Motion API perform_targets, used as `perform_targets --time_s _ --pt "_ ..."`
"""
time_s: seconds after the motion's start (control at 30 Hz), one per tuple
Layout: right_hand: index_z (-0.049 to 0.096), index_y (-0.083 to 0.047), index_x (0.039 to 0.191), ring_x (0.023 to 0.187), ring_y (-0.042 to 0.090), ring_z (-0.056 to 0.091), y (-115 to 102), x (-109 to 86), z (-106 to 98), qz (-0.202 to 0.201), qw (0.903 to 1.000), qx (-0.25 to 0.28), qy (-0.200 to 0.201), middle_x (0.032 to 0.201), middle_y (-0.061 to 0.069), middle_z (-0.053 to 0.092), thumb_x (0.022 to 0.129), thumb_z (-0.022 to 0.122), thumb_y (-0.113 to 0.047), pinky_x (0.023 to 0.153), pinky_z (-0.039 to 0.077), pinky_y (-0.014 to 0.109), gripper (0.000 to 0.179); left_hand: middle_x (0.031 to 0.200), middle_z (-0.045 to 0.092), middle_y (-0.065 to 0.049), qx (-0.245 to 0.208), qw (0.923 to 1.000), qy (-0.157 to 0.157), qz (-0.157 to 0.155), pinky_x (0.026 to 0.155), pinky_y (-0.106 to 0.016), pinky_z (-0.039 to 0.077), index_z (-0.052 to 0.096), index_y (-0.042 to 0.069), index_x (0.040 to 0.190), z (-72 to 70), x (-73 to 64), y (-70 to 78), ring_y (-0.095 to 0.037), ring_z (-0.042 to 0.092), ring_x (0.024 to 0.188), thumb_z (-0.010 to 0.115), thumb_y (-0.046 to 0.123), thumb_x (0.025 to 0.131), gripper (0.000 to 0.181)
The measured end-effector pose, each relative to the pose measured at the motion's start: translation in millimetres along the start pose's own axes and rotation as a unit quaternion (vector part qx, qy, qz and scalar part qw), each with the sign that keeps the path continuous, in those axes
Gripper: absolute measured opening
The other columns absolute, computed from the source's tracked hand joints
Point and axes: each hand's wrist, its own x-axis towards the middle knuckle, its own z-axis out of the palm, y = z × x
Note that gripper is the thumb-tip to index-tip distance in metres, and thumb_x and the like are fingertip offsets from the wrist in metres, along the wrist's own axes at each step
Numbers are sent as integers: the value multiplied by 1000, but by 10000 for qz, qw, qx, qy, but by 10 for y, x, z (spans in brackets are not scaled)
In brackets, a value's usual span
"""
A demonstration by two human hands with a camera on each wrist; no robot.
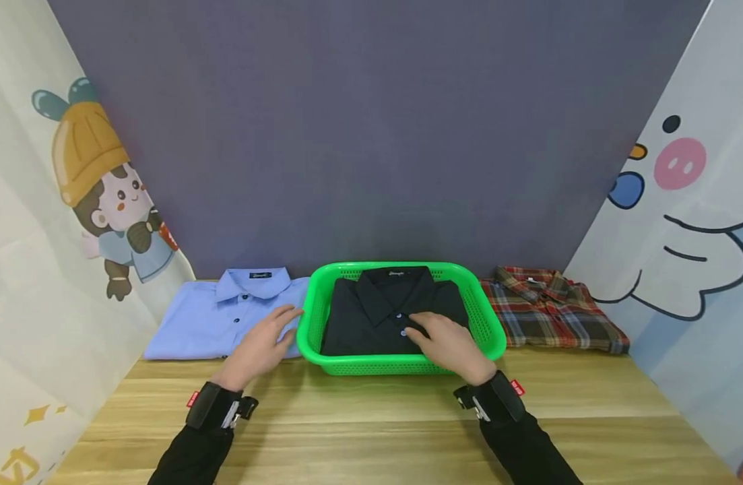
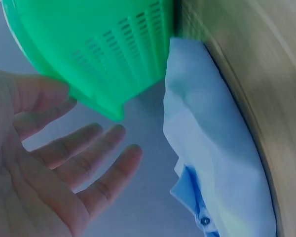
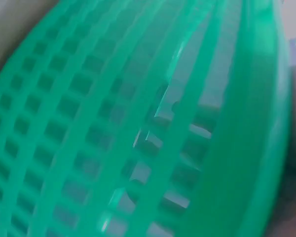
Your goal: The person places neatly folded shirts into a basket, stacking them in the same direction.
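A green plastic basket [image 1: 401,369] stands on the table with a folded black shirt [image 1: 365,323] inside, collar toward the back. My left hand [image 1: 262,347] is at the basket's left rim, over part of a folded light blue shirt [image 1: 192,323]. In the left wrist view, the thumb of that hand [image 2: 34,163] meets the rim while the other fingers spread loosely. My right hand [image 1: 453,343] reaches over the front right of the basket, fingers extended above the black shirt near its buttons. The basket's slotted wall [image 3: 113,118] hides most of this hand in the right wrist view.
To the basket's right lies a folded plaid shirt [image 1: 553,310]. All three shirts sit along the back of the wooden table [image 1: 359,431], against a grey backdrop [image 1: 371,135]. White printed cloths rise at the left [image 1: 19,222] and right [image 1: 704,256].
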Motion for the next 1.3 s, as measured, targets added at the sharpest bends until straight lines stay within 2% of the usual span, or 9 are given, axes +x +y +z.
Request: perform_targets --time_s 0.2,0.27,0.47,0.57,0.67,0.83,1.1,1.2,1.3 --pt "61 -15 126 108 23 59 -296 7 108 -475 9984 -44 297 125 9 62 96 52 -38 73 56 39 39 121 60 -22 72 9991 -371 -217 93 -56 46 58 -4 121 -103 -74 -115 -37 53 112 58 7 91 33" --pt "62 -18 124 107 21 59 -384 15 141 -611 9973 49 407 124 7 63 96 53 -39 72 56 37 37 119 61 -22 113 9980 -512 -362 93 -56 46 59 -5 120 -140 -105 -173 -38 53 111 58 8 91 32" --pt "61 -17 126 113 18 55 -672 22 279 -1242 9913 125 426 129 5 59 96 54 -36 83 55 41 37 121 60 -26 54 9926 -796 -916 94 -59 43 58 -7 121 -307 -179 -378 -42 51 114 58 12 91 35" --pt "58 -13 129 117 20 52 -790 26 383 -1770 9836 -7 352 134 8 55 95 54 -36 89 53 42 40 121 59 -28 131 9883 -875 -1244 94 -60 42 57 -8 121 -395 -238 -475 -44 50 114 58 14 91 37" --pt "58 -11 129 118 21 51 -891 44 485 -2251 9728 -233 492 134 9 54 94 57 -34 92 51 40 42 121 58 -29 274 9825 -970 -1566 93 -61 42 56 -7 121 -448 -300 -542 -45 49 113 58 19 92 39" --pt "58 -11 128 122 20 48 -1090 94 636 -2803 9549 -572 796 130 9 57 92 60 -31 99 45 36 41 125 55 -32 404 9748 -1143 -1875 94 -63 40 57 -7 122 -454 -372 -609 -48 46 115 58 20 91 41" --pt "55 -6 128 133 24 34 -1494 100 866 -3586 9256 -1001 681 132 9 55 94 57 -29 111 31 38 42 132 47 -34 422 9587 -1668 -2266 96 -66 36 51 -5 130 -393 -408 -679 -52 40 119 58 28 91 51" --pt "56 -6 126 133 23 35 -1590 143 932 -3644 9224 -1111 631 131 9 57 93 58 -28 113 25 35 40 128 51 -34 522 9566 -1727 -2287 94 -65 38 55 -5 125 -374 -399 -691 -51 43 116 58 27 91 47" --pt "56 -6 125 131 23 37 -1661 187 997 -3493 9269 -1283 487 130 9 57 92 58 -28 113 24 33 40 125 54 -32 607 9574 -1716 -2241 93 -64 40 59 -3 121 -360 -385 -704 -50 45 115 57 25 91 42"
